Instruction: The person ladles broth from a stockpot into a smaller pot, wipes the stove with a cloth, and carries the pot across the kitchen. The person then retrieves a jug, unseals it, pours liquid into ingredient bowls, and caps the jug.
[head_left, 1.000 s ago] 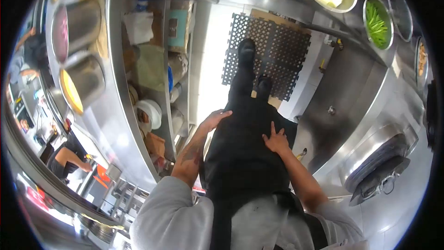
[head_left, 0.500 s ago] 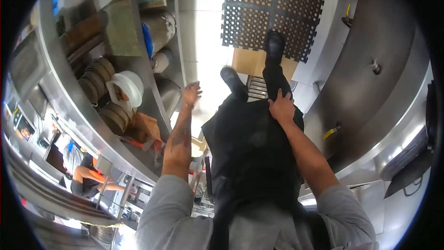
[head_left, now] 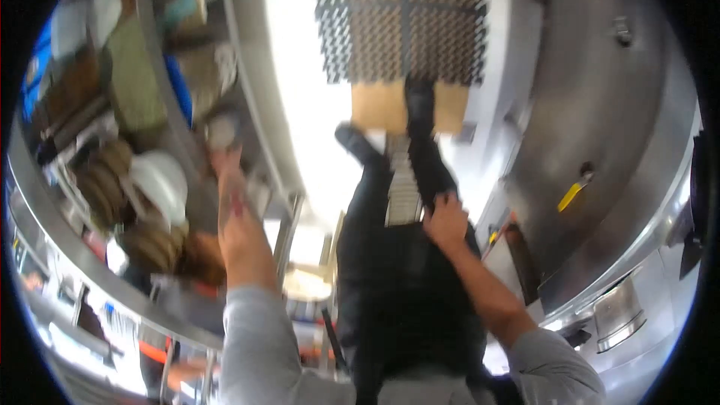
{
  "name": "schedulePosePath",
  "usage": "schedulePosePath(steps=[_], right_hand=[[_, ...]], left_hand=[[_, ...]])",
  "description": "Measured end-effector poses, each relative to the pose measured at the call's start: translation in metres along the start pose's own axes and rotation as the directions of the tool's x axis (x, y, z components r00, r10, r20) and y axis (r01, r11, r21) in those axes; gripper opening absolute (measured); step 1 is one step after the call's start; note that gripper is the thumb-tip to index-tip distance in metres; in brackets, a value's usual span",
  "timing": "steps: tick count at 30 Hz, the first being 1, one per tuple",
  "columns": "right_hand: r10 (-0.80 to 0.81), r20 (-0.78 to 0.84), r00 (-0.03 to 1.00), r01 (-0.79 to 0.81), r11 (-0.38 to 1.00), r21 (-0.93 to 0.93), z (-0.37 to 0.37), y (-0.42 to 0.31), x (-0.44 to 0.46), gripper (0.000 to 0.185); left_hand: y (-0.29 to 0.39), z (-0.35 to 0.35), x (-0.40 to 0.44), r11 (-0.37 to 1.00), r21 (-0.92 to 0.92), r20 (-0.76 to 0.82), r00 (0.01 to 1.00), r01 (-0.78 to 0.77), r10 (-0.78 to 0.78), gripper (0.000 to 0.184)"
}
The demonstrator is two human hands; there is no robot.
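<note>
My left hand (head_left: 225, 159) reaches into the metal shelving on the left. Its fingers are smeared by motion, right beside a pale round-ended item (head_left: 220, 132); I cannot tell whether they touch it. My right hand (head_left: 448, 223) rests against the lower edge of my black apron (head_left: 409, 285), over my leg. Its fingers look somewhat apart, and nothing shows in them. A white plastic container (head_left: 160, 184) stands on the shelf to the left of my left forearm.
Stacked brown round items (head_left: 105, 180) fill part of the shelf (head_left: 262, 97). Ahead lie a perforated black mat (head_left: 401, 19) and cardboard (head_left: 379, 107). A floor grate (head_left: 403, 180) is between my legs. Along the right runs a steel surface (head_left: 600, 105) with a yellow-handled valve (head_left: 574, 192).
My left hand has moved left, from over the floor to inside the shelf. The view has shifted, and my right hand stays at the apron with its fingers less stretched.
</note>
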State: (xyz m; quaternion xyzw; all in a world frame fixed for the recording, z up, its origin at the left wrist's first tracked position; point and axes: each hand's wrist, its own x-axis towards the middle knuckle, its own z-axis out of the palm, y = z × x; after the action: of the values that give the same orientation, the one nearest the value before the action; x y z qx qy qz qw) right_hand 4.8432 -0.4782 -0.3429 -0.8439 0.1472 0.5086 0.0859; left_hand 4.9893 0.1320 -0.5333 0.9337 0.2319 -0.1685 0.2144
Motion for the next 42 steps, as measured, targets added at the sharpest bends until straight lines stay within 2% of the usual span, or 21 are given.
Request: schedulePosePath(steps=[1,2,3,5,6,7,8,10,12,17,18,20,22,25,28,30,32,34,38,40,42], right_hand=[[0.021,0.011,1.0,-0.02,1.0,-0.014,-0.004,-0.001,0.0,0.056],[0.051,0.027,0.998,-0.052,0.998,0.041,-0.011,-0.001,0.001,0.058],[0.013,-0.002,1.0,-0.013,0.998,0.068,-0.016,0.004,-0.003,0.058],[-0.048,-0.194,0.98,0.057,0.998,0.038,-0.008,0.016,-0.001,0.054],[-0.049,-0.063,0.997,0.055,0.993,0.107,-0.02,0.02,-0.005,0.056],[-0.085,-0.089,0.992,0.094,0.99,0.106,-0.017,0.025,-0.006,0.058],[-0.126,-0.087,0.988,0.135,0.985,0.105,-0.016,0.029,-0.013,0.06],[-0.097,-0.066,0.993,0.105,0.987,0.121,-0.029,0.025,-0.05,0.06],[-0.08,-0.035,0.996,0.084,0.988,0.127,-0.035,0.028,-0.087,0.06],[-0.27,0.345,0.899,0.256,0.963,0.086,-0.112,0.031,-0.132,0.058],[-0.295,0.098,0.95,0.269,0.939,0.214,-0.133,0.025,-0.143,0.055],[-0.212,-0.316,0.925,0.331,0.859,0.39,-0.198,-0.002,-0.181,0.052],[-0.203,-0.571,0.795,0.431,0.853,0.296,-0.279,-0.031,-0.225,0.062],[-0.418,-0.79,0.449,0.646,0.762,-0.036,-0.376,-0.049,-0.26,0.052],[-0.509,-0.81,0.291,0.576,0.769,-0.277,-0.461,-0.043,-0.279,0.044],[-0.579,-0.807,-0.114,0.625,0.59,-0.511,-0.514,-0.027,-0.275,0.036],[-0.609,-0.731,-0.308,0.65,0.426,-0.629,-0.574,-0.015,-0.275,0.032],[-0.78,-0.522,-0.347,0.609,0.235,-0.757,-0.635,0.001,-0.265,0.026],[-0.779,-0.445,-0.442,0.587,0.124,-0.8,-0.732,0.017,-0.276,0.025],[-0.704,-0.556,-0.441,0.761,0.036,-0.648,-0.778,0.022,-0.275,0.041],[-0.716,-0.696,-0.05,0.744,0.438,-0.504,-0.826,0.043,-0.297,0.052]], left_hand=[[0.033,-0.005,-0.004,0.901,-0.422,0.009,0.994,0.102,-0.108,0.089],[0.078,-0.02,-0.018,0.984,-0.145,0.089,0.992,0.1,-0.088,0.067],[0.062,0.005,-0.028,0.824,0.381,-0.319,0.896,0.419,-0.308,0.072],[0.064,0.007,-0.046,0.938,-0.239,0.003,0.967,0.25,-0.257,0.062],[0.073,0.005,-0.055,0.687,-0.651,0.197,0.946,0.322,-0.257,0.058],[0.088,0.005,-0.061,0.372,-0.82,0.383,0.9,0.435,-0.208,0.054],[0.097,-0.004,-0.072,0.249,-0.836,0.508,0.861,0.489,0.011,0.052],[0.141,0.0,-0.095,-0.043,-0.742,0.628,0.672,0.668,-0.392,0.05],[0.17,-0.002,-0.118,-0.168,-0.742,0.669,0.702,0.649,-0.244,0.057],[0.291,-0.052,-0.222,0.413,-0.55,0.642,0.684,0.726,-0.346,0.053],[0.311,-0.063,-0.24,0.586,-0.435,0.627,0.697,0.684,-0.349,0.055],[0.34,-0.078,-0.274,0.852,-0.524,0.276,0.942,-0.021,0.193,0.042],[0.417,-0.148,-0.309,0.755,-0.452,-0.181,0.877,-0.476,0.445,0.046],[0.538,-0.272,-0.333,0.661,-0.468,-0.133,0.786,-0.587,0.604,0.053],[0.622,-0.346,-0.312,0.625,-0.341,-0.139,0.695,-0.702,0.705,0.044],[0.679,-0.384,-0.3,0.584,-0.624,-0.025,0.761,-0.519,0.649,0.038],[0.73,-0.417,-0.282,0.494,-0.605,-0.069,0.66,-0.624,0.748,0.035],[0.773,-0.437,-0.253,0.374,-0.563,-0.129,0.524,-0.738,0.842,0.03],[0.87,-0.497,-0.221,0.532,-0.571,0.03,0.632,-0.625,0.775,0.037],[0.913,-0.512,-0.199,0.528,-0.51,0.0,0.614,-0.679,0.789,0.04],[0.954,-0.527,-0.185,0.55,-0.313,-0.036,0.589,-0.774,0.807,0.042]])
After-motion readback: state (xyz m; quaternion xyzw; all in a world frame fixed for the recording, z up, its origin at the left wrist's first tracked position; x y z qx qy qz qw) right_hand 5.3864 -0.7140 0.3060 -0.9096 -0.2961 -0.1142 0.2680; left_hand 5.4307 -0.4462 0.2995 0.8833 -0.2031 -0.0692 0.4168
